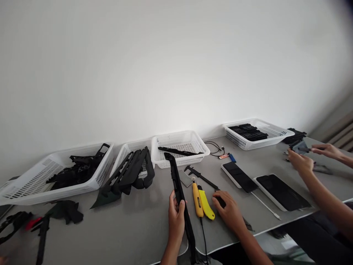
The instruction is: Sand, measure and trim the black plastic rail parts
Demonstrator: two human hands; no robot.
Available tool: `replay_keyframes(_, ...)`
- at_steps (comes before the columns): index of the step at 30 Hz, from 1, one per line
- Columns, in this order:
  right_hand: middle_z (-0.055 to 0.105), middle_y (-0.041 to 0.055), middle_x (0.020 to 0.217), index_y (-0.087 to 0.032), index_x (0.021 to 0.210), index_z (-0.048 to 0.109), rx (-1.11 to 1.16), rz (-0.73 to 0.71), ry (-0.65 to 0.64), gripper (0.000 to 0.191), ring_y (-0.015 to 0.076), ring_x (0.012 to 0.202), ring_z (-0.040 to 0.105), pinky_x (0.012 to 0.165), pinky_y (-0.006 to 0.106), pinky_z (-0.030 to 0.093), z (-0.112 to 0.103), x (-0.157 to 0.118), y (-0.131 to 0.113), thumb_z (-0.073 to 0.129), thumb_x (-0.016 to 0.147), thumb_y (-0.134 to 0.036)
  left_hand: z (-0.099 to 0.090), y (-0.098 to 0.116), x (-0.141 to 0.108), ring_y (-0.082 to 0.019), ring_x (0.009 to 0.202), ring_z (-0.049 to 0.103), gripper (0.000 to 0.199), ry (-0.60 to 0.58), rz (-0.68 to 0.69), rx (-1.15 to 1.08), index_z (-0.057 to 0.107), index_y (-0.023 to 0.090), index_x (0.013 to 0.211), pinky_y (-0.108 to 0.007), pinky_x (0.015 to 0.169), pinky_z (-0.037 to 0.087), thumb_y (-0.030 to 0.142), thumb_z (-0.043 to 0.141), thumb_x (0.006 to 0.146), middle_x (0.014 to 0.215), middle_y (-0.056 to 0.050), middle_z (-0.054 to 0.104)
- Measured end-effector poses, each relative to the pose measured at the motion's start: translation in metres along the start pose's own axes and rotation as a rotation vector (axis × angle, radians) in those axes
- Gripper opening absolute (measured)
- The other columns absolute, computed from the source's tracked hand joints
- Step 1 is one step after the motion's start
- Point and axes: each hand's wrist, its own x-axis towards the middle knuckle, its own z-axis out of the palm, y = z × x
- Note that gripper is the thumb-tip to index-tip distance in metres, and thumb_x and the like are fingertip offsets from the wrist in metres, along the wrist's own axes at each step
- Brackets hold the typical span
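Observation:
My left hand (176, 217) is closed around a long, narrow black plastic strip (179, 184), which stands tilted up from the table. Its upper end overlaps the front of a white basket. My right hand (229, 211) rests on the table with curled fingers, a dark thing partly hidden under them. Its fingertips are at the end of a black caliper (204, 177). Between my hands lie a yellow-handled corded tool (198, 198) and a bright yellow utility knife (206, 204). A small flat grey piece (185, 178) lies beside the caliper.
The middle white basket (165, 162) holds one black strip (180, 151). Other baskets (93, 184) of black parts stand along the wall. Two phone-like devices (239, 176) (281, 191) lie rightward. At far right, another person's hands (300, 162) handle a part.

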Motion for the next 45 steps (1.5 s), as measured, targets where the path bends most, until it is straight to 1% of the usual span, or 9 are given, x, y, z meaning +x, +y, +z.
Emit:
replay_keyframes(5,0.073,0.0098,0.101,-0.021,0.088,0.07,0.009,0.022,-0.001,0.028,0.0257,0.1,0.067,0.094,0.041,0.053,-0.006,0.002,-0.01,0.055,0.097,-0.043,-0.002,0.007,-0.001,-0.032,0.125,0.066,0.076,-0.037,0.005,-0.033,0.04,0.027,0.156,-0.041,0.1,0.055,0.059,0.067,0.091,0.146,-0.017,0.061)
replay_keyframes(14,0.074,0.0122,0.106,-0.02,0.093,0.072,0.064,0.083,0.032,0.031,0.0268,0.105,0.068,0.098,0.043,0.053,-0.001,-0.002,-0.002,0.055,0.097,-0.046,-0.006,0.017,-0.005,-0.02,0.08,0.072,0.082,-0.038,-0.04,-0.085,0.032,0.025,0.16,-0.033,0.072,0.057,0.053,0.068,0.092,0.124,-0.014,0.069)
replay_keyframes(22,0.075,0.0137,0.11,-0.023,0.094,0.076,0.144,0.094,0.005,0.033,0.0299,0.108,0.069,0.097,0.045,0.057,-0.003,-0.014,-0.002,0.055,0.098,-0.049,-0.007,0.02,-0.006,-0.026,0.08,0.072,0.098,0.052,-0.133,-0.004,0.032,0.022,0.162,-0.033,0.069,0.056,0.063,0.074,0.084,0.087,-0.007,0.073)
replay_keyframes(27,0.074,0.0119,0.114,-0.026,0.101,0.076,0.104,0.099,-0.004,0.032,0.0304,0.109,0.07,0.093,0.043,0.06,-0.003,-0.022,-0.002,0.055,0.098,-0.05,-0.013,0.013,-0.005,-0.032,0.088,0.073,0.088,0.114,-0.244,0.122,0.056,0.023,0.146,-0.035,0.069,0.057,0.071,0.076,0.076,0.098,-0.013,0.075)
replay_keyframes(32,0.074,0.0124,0.113,-0.025,0.103,0.075,0.03,0.059,-0.057,0.032,0.0305,0.108,0.069,0.092,0.044,0.059,-0.009,-0.022,-0.004,0.055,0.099,-0.05,-0.009,0.012,-0.011,-0.026,0.073,0.068,0.084,0.093,-0.29,0.133,0.053,0.023,0.143,-0.034,0.063,0.053,0.073,0.071,0.079,0.091,-0.009,0.073)
replay_keyframes(36,0.074,0.0109,0.111,-0.026,0.105,0.075,-0.095,-0.076,-0.123,0.026,0.0338,0.116,0.064,0.102,0.053,0.051,-0.019,-0.021,-0.009,0.059,0.097,-0.046,0.001,0.019,-0.014,-0.026,0.08,0.069,0.071,0.068,-0.219,0.06,0.052,0.023,0.142,-0.033,0.069,0.053,0.06,0.071,0.084,0.096,-0.008,0.073)
replay_keyframes(40,0.071,0.012,0.125,-0.027,0.124,0.072,-0.131,-0.304,-0.36,0.039,0.0349,0.121,0.062,0.104,0.052,0.05,-0.023,-0.021,-0.016,0.07,0.09,-0.046,0.007,0.025,-0.014,-0.024,0.087,0.069,0.061,0.021,-0.126,0.002,0.052,0.024,0.142,-0.033,0.079,0.053,0.036,0.066,0.084,0.1,-0.007,0.073)
replay_keyframes(42,0.066,0.0118,0.134,-0.028,0.132,0.069,-0.142,-0.303,-0.42,0.047,0.0336,0.122,0.061,0.104,0.049,0.05,-0.022,-0.019,-0.02,0.071,0.09,-0.049,0.007,0.026,-0.013,-0.025,0.094,0.07,0.063,-0.006,-0.088,-0.021,0.052,0.025,0.143,-0.035,0.084,0.054,0.029,0.063,0.081,0.107,-0.009,0.073)
replay_keyframes(45,0.064,0.0103,0.137,-0.029,0.131,0.067,-0.168,-0.214,-0.326,0.048,0.0317,0.122,0.06,0.105,0.047,0.049,-0.02,-0.015,-0.023,0.069,0.091,-0.055,0.007,0.026,-0.012,-0.025,0.099,0.069,0.071,-0.044,-0.061,-0.001,0.045,0.027,0.152,-0.035,0.084,0.053,0.025,0.06,0.083,0.115,-0.01,0.071)
